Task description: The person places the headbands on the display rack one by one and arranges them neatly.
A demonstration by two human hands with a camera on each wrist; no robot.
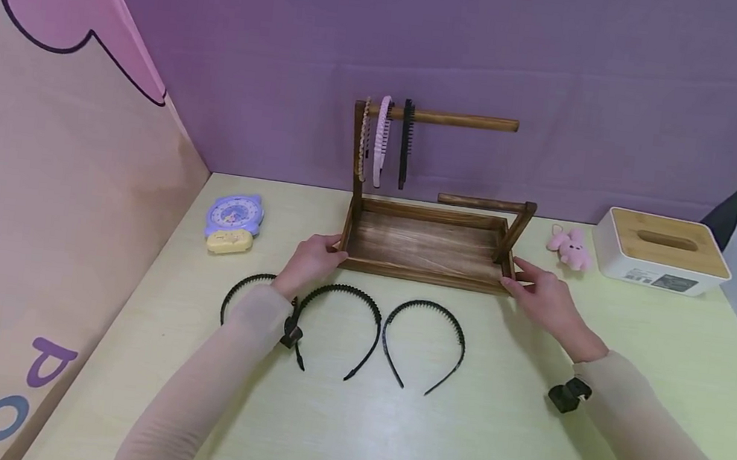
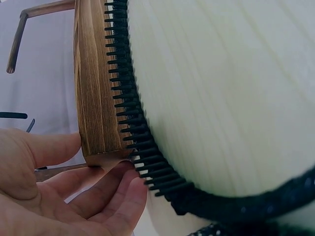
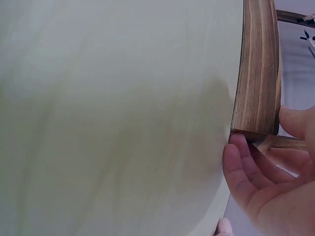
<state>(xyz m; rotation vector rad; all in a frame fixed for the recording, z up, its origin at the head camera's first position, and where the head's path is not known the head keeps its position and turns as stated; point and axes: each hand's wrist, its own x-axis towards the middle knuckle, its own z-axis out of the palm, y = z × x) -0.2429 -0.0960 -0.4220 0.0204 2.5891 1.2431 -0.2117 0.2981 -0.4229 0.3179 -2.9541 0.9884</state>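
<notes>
A brown wooden rack (image 1: pixel 427 274) with a shallow tray and two side posts bearing rods stands on the table. My left hand (image 1: pixel 308 263) grips its left front corner; in the left wrist view the thumb lies on the wood (image 2: pixel 101 88), fingers bent at the end. At the opposite corner, my right hand (image 1: pixel 546 301) holds the rack's right end. Three headbands hang from the upper rod: a beige one (image 1: pixel 363 143), a pink one (image 1: pixel 381 141) and a black one (image 1: pixel 406 144). Black toothed headbands lie in front: left (image 1: pixel 254 277), partly under my left arm, middle (image 1: pixel 346 288), right (image 1: pixel 430 304).
A blue clock-like toy (image 1: pixel 235 214) and a small yellow item (image 1: pixel 229 242) sit at the left. Right of the rack are a pink plush toy (image 1: pixel 571 251) and a white tissue box (image 1: pixel 621 268) with a wooden lid. A purple cloth (image 1: pixel 291 64) hangs behind.
</notes>
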